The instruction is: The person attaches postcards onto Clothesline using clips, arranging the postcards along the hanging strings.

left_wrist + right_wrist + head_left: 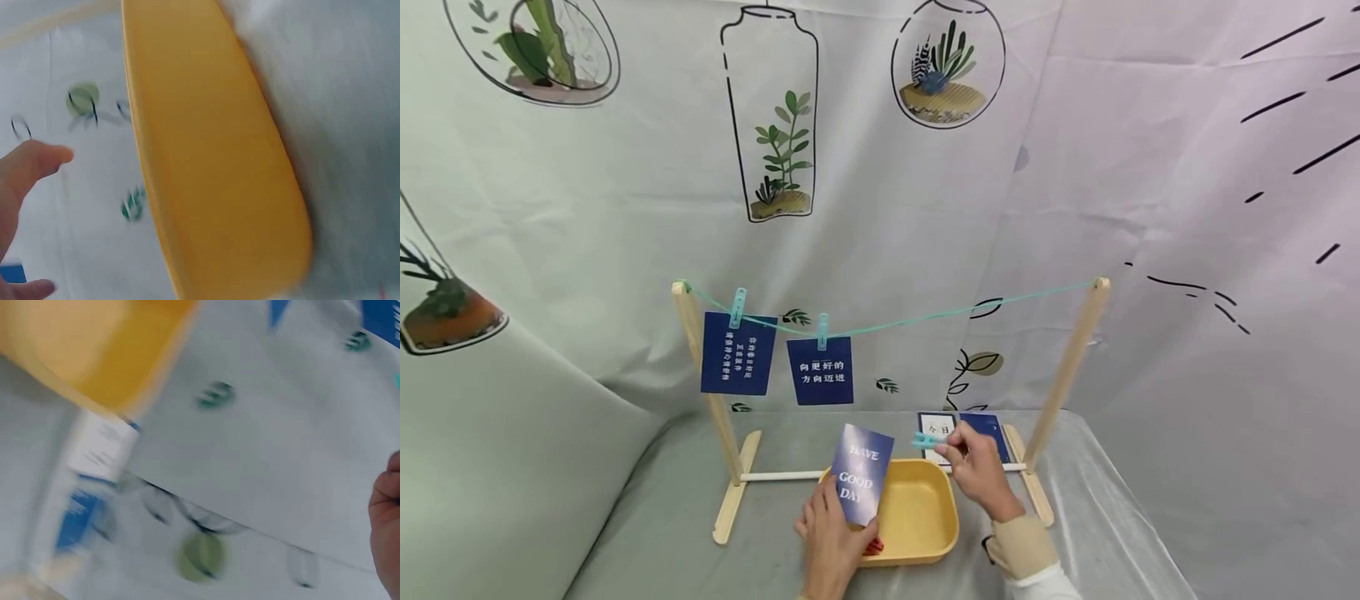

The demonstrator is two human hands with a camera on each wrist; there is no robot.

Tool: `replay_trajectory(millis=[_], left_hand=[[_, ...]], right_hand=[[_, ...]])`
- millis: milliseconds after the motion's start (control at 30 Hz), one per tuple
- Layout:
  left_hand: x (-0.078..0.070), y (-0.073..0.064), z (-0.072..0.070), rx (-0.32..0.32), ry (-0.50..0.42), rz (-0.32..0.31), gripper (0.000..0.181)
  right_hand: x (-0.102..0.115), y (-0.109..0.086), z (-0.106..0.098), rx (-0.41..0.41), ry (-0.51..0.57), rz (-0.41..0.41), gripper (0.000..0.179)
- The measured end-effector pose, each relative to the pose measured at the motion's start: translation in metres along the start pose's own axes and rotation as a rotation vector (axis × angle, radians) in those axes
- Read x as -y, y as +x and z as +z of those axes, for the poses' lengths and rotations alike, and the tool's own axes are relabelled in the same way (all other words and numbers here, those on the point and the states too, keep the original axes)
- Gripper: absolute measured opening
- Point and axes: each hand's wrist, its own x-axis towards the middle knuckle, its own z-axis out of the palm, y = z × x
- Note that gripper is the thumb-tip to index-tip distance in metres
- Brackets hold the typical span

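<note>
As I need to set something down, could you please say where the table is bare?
The table is bare outside the stand's right foot and, in front of the white rod, between the stand's left foot and the left hand. Behind the yellow tray, on the right, a white card, a blue card and the right hand crowd together.

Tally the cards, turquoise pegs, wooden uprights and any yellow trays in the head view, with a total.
Cards: 5 (2 hanging, 1 in left hand, 2 at back right)
Turquoise pegs: 3 (2 on the line, 1 in right hand)
Wooden uprights: 2
Yellow tray: 1
Total: 11
</note>
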Motion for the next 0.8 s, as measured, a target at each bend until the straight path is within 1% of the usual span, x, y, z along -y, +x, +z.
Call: replay_trajectory(millis=[67,133,167,233,267,367,500,667,800], left_hand=[[-0.01,-0.002,0.003,-0.074,-0.047,0.081,0.092],[-0.021,-0.002,0.007,-0.163,-0.098,0.166,0.091],[-0.027,-0.001,0.009,-0.199,-0.118,0.19,0.091],[-0.04,0.003,0.012,-0.255,-0.154,0.213,0.092],[-0.047,0.006,0.012,-0.264,-0.168,0.209,0.093],[-0.063,0.017,0.011,-0.275,-0.209,0.185,0.095],[-0.08,0.036,0.01,-0.284,-0.238,0.151,0.096],[-0.092,0.059,0.01,-0.303,-0.255,0.134,0.097],[-0.097,0.07,0.011,-0.301,-0.24,0.131,0.099]], right_hand=[[0.005,0.019,-0.012,0.045,-0.052,-0.089,0.029],[0.011,0.04,-0.023,0.075,-0.082,-0.184,0.031],[0.015,0.05,-0.028,0.091,-0.095,-0.224,0.032],[0.024,0.07,-0.038,0.118,-0.122,-0.295,0.033],[0.028,0.08,-0.041,0.124,-0.138,-0.331,0.034],[0.044,0.106,-0.049,0.148,-0.194,-0.393,0.035],[0.06,0.138,-0.054,0.215,-0.249,-0.436,0.035],[0.071,0.169,-0.054,0.282,-0.317,-0.456,0.036],[0.075,0.188,-0.052,0.332,-0.385,-0.452,0.033]])
